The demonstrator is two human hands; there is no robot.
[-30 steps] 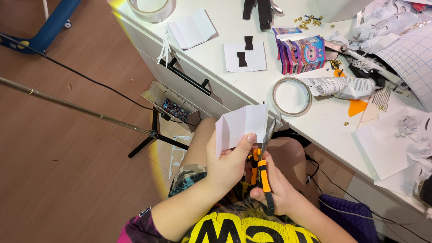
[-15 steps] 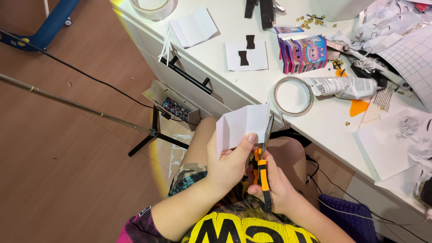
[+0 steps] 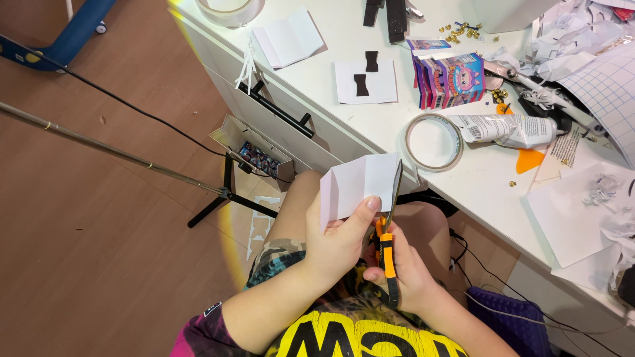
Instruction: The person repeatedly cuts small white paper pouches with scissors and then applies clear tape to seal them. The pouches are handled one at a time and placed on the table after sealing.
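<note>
White folded paper (image 3: pixel 357 192) is pinched in my left hand (image 3: pixel 337 244) above my lap, with the desk (image 3: pixel 476 192) at twelve o'clock. My right hand (image 3: pixel 403 274) grips the orange-handled scissors (image 3: pixel 389 231), whose blades run along the paper's three o'clock edge. I think the cut goes best with the paper held taut and my thumb away from the blade.

I see plain white folded paper (image 3: pixel 357 188) against scissors (image 3: pixel 387 248) with orange-and-black handles and dark blades. The table (image 3: pixel 344 39) is white, carrying a white sheet with two black cut-outs (image 3: pixel 366 80), a pink, purple and blue cartoon-printed box (image 3: pixel 450 79), an orange scrap (image 3: pixel 529 160) and white blue-gridded paper (image 3: pixel 605 89). The floor (image 3: pixel 99 251) is reddish-brown wood, and my shirt (image 3: pixel 344 334) is black with yellow lettering.
</note>
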